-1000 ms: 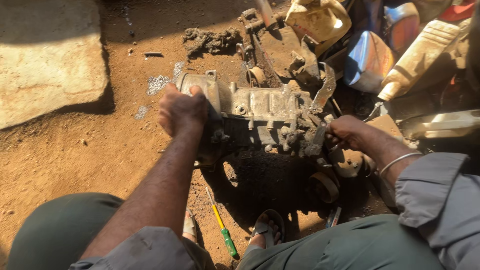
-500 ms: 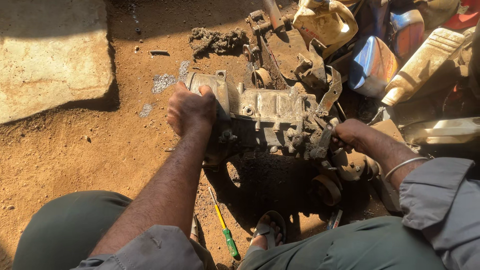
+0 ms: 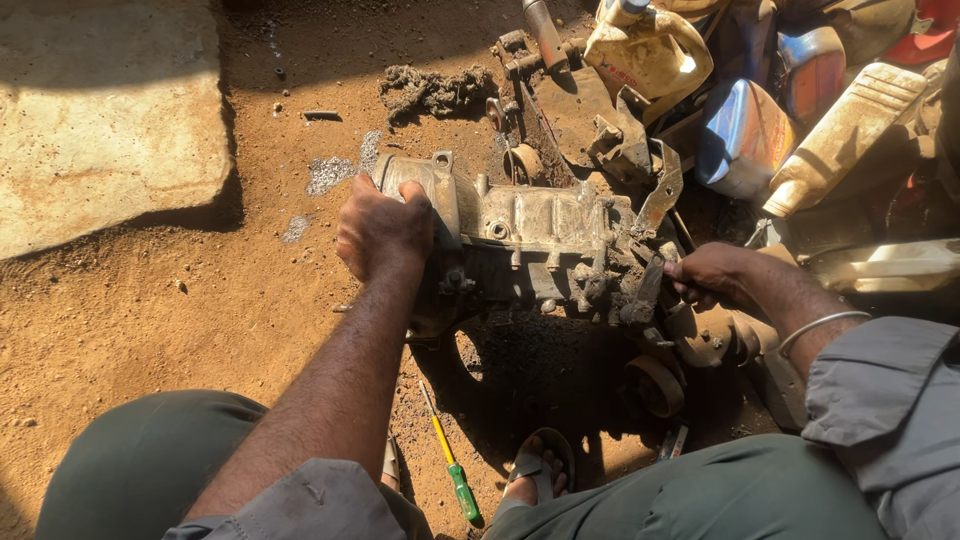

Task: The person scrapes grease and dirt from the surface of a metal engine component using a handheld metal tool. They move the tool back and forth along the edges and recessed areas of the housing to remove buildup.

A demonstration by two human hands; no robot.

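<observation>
Head view, looking down at a dirt floor. Centre: a grimy cast-metal engine casing [image 3: 530, 240], lying on its side on the ground, just in front of the person's knees and a sandalled foot [image 3: 535, 470]. Left hand [image 3: 383, 228] is closed over the casing's rounded left end, fingers wrapped on the top edge, palm pressing down. Right hand [image 3: 712, 275] is curled shut around a small dark lever or bracket at the casing's right end; what exactly the fingers pinch can't be told, since grease and shadow hide it. A metal bangle [image 3: 820, 325] sits on the right wrist. Handling, as a judgement: the casing looks heavy, rigid, not fragile, but oily, so prob. slippery; sharp fins and bolt bosses stick out. Best hold appears to be the broad rounded end and a solid boss, w/ both hands, not the thin brackets. Nearby: a yellow-and-green screwdriver [image 3: 450, 468] on the ground between the legs; a flat pale stone slab [image 3: 105, 110] at the far-left corner of the floor; a clump of dirty rags [image 3: 430, 92] beyond the casing; several plastic oil jugs [image 3: 650, 50] and scrap parts piled at the far-right edge.
</observation>
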